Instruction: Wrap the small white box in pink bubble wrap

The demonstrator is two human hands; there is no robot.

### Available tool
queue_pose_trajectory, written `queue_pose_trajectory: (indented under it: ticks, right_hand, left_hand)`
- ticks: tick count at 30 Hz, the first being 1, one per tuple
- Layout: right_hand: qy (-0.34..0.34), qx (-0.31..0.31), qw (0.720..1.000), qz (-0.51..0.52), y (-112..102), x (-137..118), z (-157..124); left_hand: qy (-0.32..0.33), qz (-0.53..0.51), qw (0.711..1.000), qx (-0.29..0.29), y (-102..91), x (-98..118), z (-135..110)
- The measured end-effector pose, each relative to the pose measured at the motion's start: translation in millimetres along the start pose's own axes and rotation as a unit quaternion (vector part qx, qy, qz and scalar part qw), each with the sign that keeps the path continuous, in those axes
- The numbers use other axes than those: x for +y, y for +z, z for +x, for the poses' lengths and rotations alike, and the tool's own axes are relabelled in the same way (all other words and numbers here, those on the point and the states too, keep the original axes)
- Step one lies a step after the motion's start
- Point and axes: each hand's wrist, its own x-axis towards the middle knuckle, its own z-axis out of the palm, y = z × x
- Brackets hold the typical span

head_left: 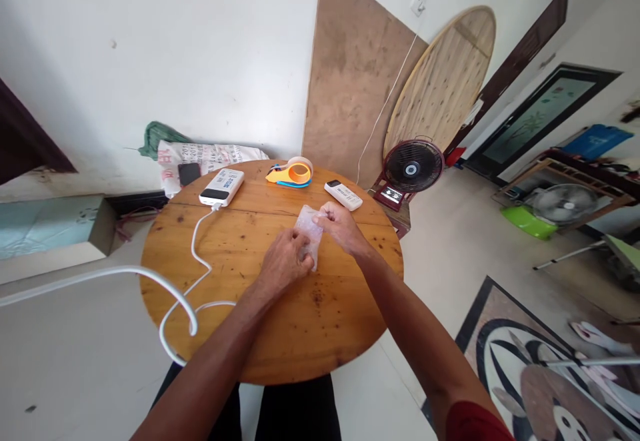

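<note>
A small clear plastic bag is held over the round wooden table, a little right of the middle. My left hand is closed on the bag's lower end. My right hand pinches its upper right corner. The bag looks crumpled and see-through; I cannot tell whether anything is inside it.
On the table's far side lie a white power bank with a white cable, an orange tape dispenser and a white remote. A black phone lies on a sack behind. A floor fan stands to the right.
</note>
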Motion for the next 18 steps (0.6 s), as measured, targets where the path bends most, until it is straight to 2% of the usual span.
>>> queue_pose_trajectory:
  ticks: [7, 9, 14, 18]
  right_hand:
    - [0.009, -0.033, 0.999, 0.003, 5.5, -11.7, -21.2]
    - [0.015, -0.040, 0.999, 0.006, 7.2, -12.9, -26.7]
    - [-0.004, -0.042, 0.999, 0.002, 14.0, -14.7, -44.7]
    - [-0.007, -0.021, 1.000, 0.016, 19.5, -14.1, -58.1]
  left_hand:
    - [-0.090, 0.009, 0.994, 0.064, -2.2, 2.2, -2.0]
    - [-0.103, -0.006, 0.993, 0.065, -2.8, 0.8, -1.4]
    - [-0.073, -0.085, 0.994, 0.009, -1.5, -8.8, 0.5]
    - [-0.043, -0.136, 0.990, 0.002, 1.0, -14.3, 1.6]
